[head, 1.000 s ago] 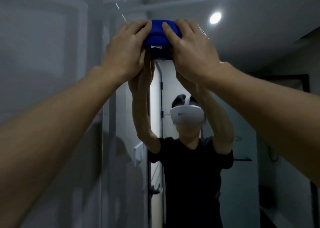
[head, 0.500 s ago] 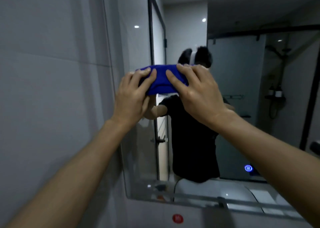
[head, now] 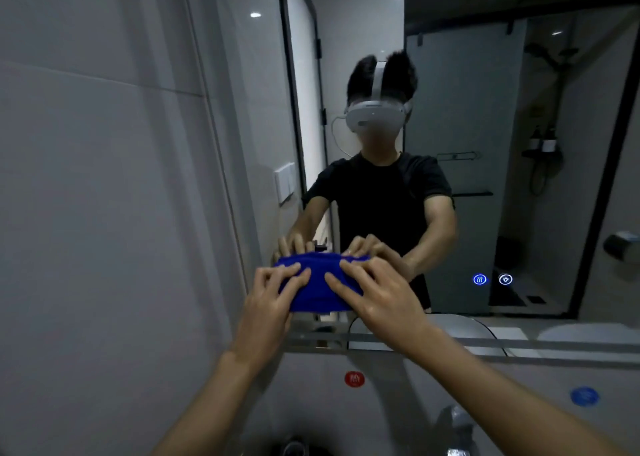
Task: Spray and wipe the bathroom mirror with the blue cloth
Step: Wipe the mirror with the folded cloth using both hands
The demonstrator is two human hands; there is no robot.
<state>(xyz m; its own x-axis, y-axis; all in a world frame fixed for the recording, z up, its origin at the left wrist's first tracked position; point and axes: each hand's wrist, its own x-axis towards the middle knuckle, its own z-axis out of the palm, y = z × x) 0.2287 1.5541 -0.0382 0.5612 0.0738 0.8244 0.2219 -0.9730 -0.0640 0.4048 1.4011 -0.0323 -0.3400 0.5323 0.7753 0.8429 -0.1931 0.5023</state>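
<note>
A folded blue cloth (head: 317, 291) lies flat against the bathroom mirror (head: 467, 116), low down near the glass's bottom left corner. My left hand (head: 273, 303) presses on its left part with fingers spread. My right hand (head: 377, 298) presses on its right part the same way. Both sets of fingers lie fairly straight over the cloth. The mirror shows a person in a black shirt and a headset, with the reflected hands meeting mine at the cloth. No spray bottle is in view.
A grey tiled wall (head: 104, 178) runs along the left of the mirror. Two lit touch icons (head: 492, 279) glow on the glass at lower right. Below the mirror sit a red sticker (head: 354, 379), a blue sticker (head: 584, 396) and a chrome tap (head: 453, 428).
Both hands slid the blue cloth down the mirror, from the top edge through the middle to the bottom left corner. My view tilted down with them.
</note>
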